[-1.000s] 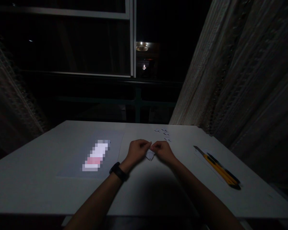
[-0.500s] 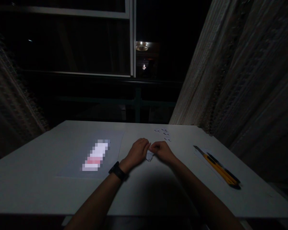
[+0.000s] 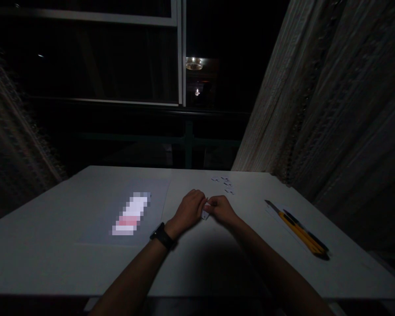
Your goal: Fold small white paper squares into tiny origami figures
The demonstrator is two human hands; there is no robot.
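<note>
Between my two hands is a small piece of white paper with a dark mark near its lower corner. My left hand, with a black watch on its wrist, pinches the paper from the left. From the right, my right hand grips it with bent fingers. The fingertips nearly meet and cover the paper's upper part. Beyond my hands, several small white paper pieces with dark marks lie on the white table.
On the left, a lit phone, its screen blurred out, lies on a large white sheet. A yellow utility knife and a dark pen lie at the right. Curtains flank the dark window behind.
My fingers have shifted slightly on the paper piece, and a little less of it shows below them. The phone, the knife and the other paper pieces have stayed put.
</note>
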